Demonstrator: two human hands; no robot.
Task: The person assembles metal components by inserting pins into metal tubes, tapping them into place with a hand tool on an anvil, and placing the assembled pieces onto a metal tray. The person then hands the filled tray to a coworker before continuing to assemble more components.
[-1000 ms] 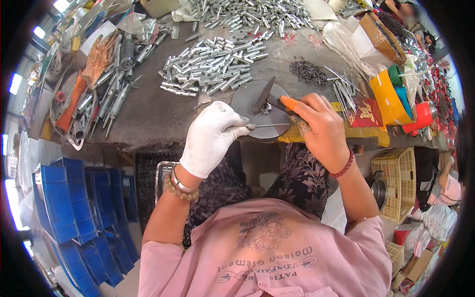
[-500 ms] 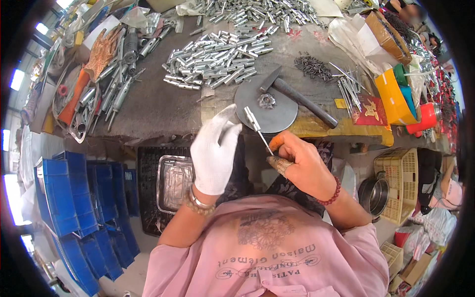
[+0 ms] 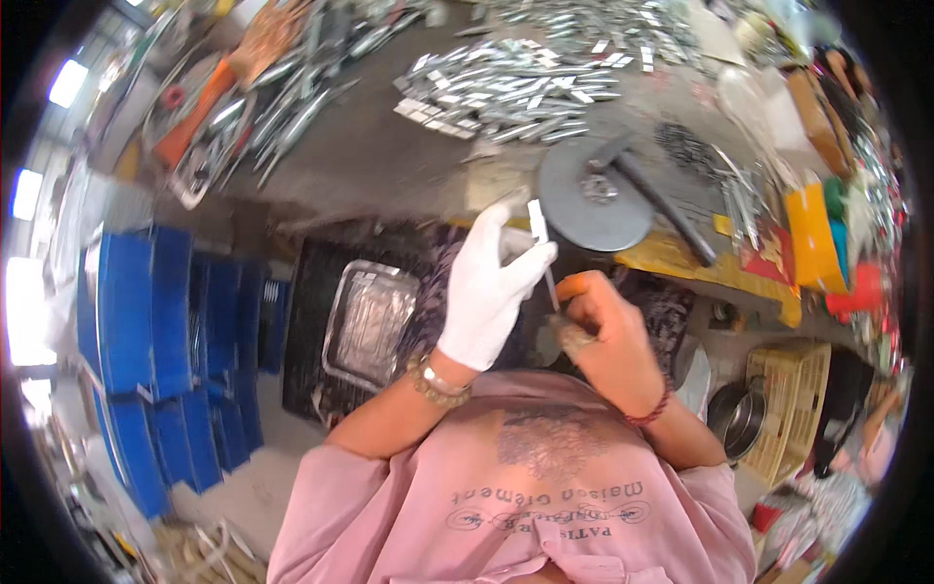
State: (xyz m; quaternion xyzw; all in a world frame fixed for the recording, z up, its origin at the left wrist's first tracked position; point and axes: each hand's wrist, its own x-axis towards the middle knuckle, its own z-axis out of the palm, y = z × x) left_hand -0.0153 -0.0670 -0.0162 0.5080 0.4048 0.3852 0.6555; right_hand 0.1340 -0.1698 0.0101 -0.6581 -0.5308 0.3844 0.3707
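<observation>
My left hand, in a white glove, has its thumb and fingertips around a short silver metal cylinder. Its thumb lies against the lower end of the cylinder. The cylinder sits at the upper end of a thin metal rod. Bare except for coverings on some fingers, my right hand is closed on the lower part of that rod. Just beyond my hands, a round dark metal plate lies at the bench edge, with a hammer across it. Motion blurs the picture somewhat.
Heaped silver cylinders lie farther back on the bench. Tools and an orange glove crowd the left. Small dark pins and a yellow box are right. Below are a metal tray and blue bins.
The view has shifted, moving the bench things rightward in the picture. My left hand has come closer to my right, and its fingers have closed in around the cylinder. My right hand keeps the rod.
</observation>
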